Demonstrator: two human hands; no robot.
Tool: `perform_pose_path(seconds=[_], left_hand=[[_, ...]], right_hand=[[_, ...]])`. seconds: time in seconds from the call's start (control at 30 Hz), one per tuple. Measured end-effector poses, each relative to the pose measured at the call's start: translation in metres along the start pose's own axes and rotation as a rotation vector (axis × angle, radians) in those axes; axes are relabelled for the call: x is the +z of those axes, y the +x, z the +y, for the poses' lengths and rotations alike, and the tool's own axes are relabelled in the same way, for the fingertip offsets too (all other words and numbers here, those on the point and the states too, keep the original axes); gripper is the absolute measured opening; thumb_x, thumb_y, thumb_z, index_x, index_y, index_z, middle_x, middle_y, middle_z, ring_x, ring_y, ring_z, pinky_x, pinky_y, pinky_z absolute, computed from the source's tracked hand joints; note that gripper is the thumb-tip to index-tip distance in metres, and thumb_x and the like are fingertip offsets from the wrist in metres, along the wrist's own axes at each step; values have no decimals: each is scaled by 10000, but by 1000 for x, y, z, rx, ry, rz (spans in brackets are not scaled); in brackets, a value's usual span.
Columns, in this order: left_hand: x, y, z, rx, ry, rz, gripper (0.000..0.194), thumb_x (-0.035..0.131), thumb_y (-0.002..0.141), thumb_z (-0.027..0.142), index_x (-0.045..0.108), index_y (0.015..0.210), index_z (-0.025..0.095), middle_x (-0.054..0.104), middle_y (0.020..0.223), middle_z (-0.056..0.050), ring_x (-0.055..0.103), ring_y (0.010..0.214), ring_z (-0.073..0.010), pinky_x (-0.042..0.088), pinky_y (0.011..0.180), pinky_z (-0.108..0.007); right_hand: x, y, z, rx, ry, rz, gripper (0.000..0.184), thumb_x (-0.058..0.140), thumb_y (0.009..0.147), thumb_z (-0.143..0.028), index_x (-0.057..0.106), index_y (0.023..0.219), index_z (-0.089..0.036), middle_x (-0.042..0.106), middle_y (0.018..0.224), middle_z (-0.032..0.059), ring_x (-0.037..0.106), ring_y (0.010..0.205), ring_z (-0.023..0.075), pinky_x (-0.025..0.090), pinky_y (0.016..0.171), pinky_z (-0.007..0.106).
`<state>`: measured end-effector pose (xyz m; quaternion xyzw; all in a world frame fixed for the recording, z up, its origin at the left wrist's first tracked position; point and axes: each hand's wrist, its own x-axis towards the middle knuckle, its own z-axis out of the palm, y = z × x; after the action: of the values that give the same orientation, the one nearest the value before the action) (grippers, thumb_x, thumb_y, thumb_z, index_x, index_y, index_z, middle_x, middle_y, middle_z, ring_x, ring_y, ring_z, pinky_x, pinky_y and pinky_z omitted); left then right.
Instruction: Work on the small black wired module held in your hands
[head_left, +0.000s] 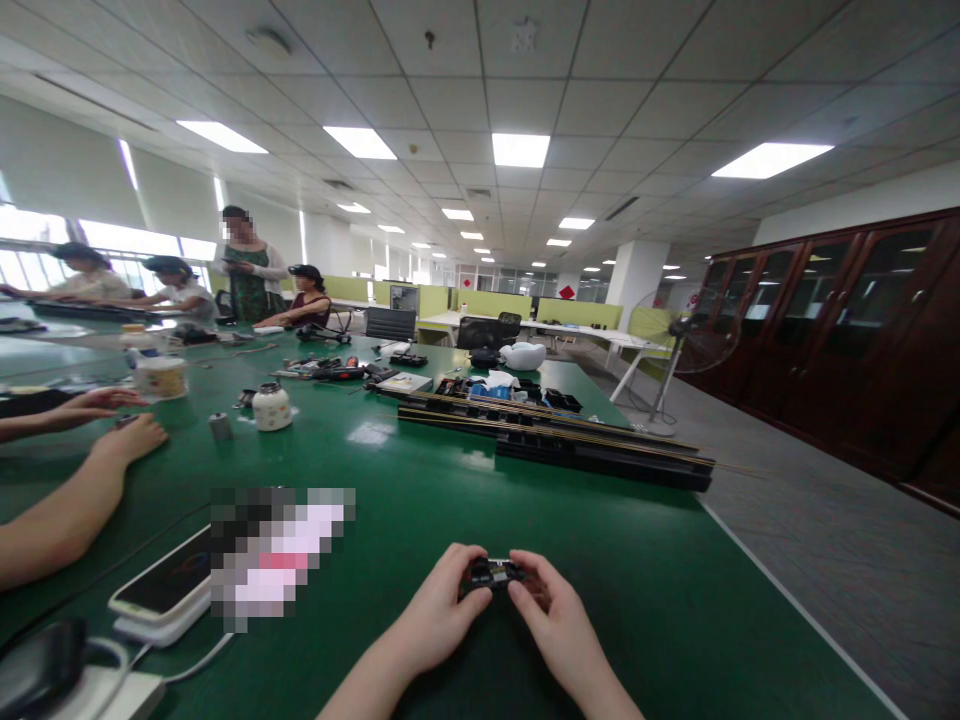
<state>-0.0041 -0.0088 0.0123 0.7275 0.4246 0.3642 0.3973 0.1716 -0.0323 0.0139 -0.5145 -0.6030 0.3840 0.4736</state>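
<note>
A small black device with a silvery part on its face (495,573) is held level between my two hands, low in the head view over the green table (420,500). My left hand (442,603) grips its left end between thumb and fingers. On the other end, my right hand (553,610) closes with the thumb at the near edge and the fingers curled along the far side. Both palms hide the ends of the device, and its exact kind is too small to make out.
Long black rails with thin brass-coloured rods (600,463) lie ahead. At left are a phone on a white stand (169,575), a white jar (271,408), a metal cylinder (220,427) and a co-worker's hands (127,438). A fan (679,335) stands beyond the table's right edge.
</note>
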Motion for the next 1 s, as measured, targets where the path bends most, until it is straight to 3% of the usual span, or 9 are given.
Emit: perform_pose_path(seconds=[0.43, 1.0], left_hand=[[-3, -2, 1, -3, 142, -22, 347, 527, 733, 210, 538, 1080, 207, 541, 1085, -62, 479, 1051, -203, 348, 969, -320], [-4, -2, 5, -34, 193, -41, 309, 529, 734, 225, 559, 1041, 203, 548, 1038, -62, 480, 1017, -203, 357, 939, -324]], right_hand=[[-1, 2, 7, 18, -138, -46, 342, 539, 761, -366, 586, 1068, -224, 652, 1060, 46, 599, 986, 205, 444, 901, 330], [-1, 2, 10, 35, -131, -38, 329, 553, 755, -350, 590, 1061, -235, 660, 1052, 37, 602, 989, 204, 448, 907, 337]])
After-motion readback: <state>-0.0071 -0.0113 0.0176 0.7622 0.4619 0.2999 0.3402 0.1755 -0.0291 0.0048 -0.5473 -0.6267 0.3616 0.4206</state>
